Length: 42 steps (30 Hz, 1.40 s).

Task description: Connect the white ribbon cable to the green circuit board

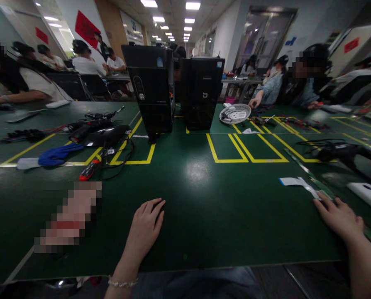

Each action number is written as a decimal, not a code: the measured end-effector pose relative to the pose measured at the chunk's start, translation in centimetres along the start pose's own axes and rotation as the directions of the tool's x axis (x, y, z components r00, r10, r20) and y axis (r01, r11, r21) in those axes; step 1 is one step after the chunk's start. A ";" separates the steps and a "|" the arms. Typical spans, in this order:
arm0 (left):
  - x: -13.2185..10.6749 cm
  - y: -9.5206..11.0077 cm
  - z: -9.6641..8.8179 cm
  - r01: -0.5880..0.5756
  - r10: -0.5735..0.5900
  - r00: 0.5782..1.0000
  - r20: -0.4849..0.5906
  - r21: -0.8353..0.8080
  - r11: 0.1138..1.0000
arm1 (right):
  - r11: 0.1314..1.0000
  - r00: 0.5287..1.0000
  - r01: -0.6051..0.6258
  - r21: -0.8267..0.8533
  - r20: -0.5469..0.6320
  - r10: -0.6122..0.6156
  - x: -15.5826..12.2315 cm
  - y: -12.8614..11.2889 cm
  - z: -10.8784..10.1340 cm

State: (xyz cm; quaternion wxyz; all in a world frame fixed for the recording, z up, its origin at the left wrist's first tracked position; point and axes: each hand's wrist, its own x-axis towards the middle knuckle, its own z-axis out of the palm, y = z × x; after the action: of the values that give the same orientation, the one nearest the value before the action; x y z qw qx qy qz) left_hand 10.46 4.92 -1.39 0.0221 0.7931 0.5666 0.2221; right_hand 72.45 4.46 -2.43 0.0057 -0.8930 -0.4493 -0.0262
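My left hand point(146, 226) lies flat on the dark green table mat point(204, 199), fingers stretched forward and close together, holding nothing. A bracelet circles its wrist. My right hand point(339, 216) rests palm down at the right side of the mat, fingers spread, its fingertips touching the end of a white paper strip point(297, 183). Neither hand grips anything. Two black computer tower cases point(152, 89) point(201, 91) stand upright at the far middle of the table, well beyond both hands.
Left: a red-handled screwdriver point(89, 170), blue glove point(57, 154), black cables and tools point(104, 135). Right: a white fan grille point(235, 113), a black tool point(338, 151), a white device point(367, 195). Yellow tape lines mark the mat. Several people sit at the surrounding tables.
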 end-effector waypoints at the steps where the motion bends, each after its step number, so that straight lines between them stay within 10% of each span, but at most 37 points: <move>1: 0.0 0.0 0.0 0.003 -0.003 1.000 0.002 -0.001 1.000 | 1.000 1.000 -0.007 0.027 0.017 0.007 -0.1 -0.1 -0.2; 16: 0.1 -0.1 0.0 -0.006 0.006 1.000 0.014 0.019 1.000 | 0.988 0.999 -0.011 0.154 0.040 0.004 -0.9 -1.1 -1.3; 23: 0.0 0.0 0.0 0.004 -0.004 1.000 0.005 0.007 1.000 | 0.989 0.970 0.142 0.039 -0.203 -0.131 -2.4 -2.2 -2.2; 33: 0.0 0.1 0.0 0.011 -0.011 1.000 -0.007 -0.007 1.000 | 0.931 0.968 0.249 0.265 -0.060 -0.242 -3.4 -3.0 -2.2; 37: 0.0 0.2 -0.2 0.012 -0.012 1.000 0.018 0.007 1.000 | 0.802 0.880 0.466 0.373 -0.101 -0.465 -7.1 -7.6 -1.9; 42: 0.1 0.3 -0.2 0.013 -0.013 1.000 0.011 0.011 1.000 | 0.516 0.616 0.766 0.383 -0.211 -0.759 -15.0 -17.0 -2.5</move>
State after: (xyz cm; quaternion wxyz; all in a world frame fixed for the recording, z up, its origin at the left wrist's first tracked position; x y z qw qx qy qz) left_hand 10.62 4.88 -1.05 0.0222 0.7909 0.5728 0.2142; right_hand 49.79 2.52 -0.92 0.1976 -0.5791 -0.7880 0.0680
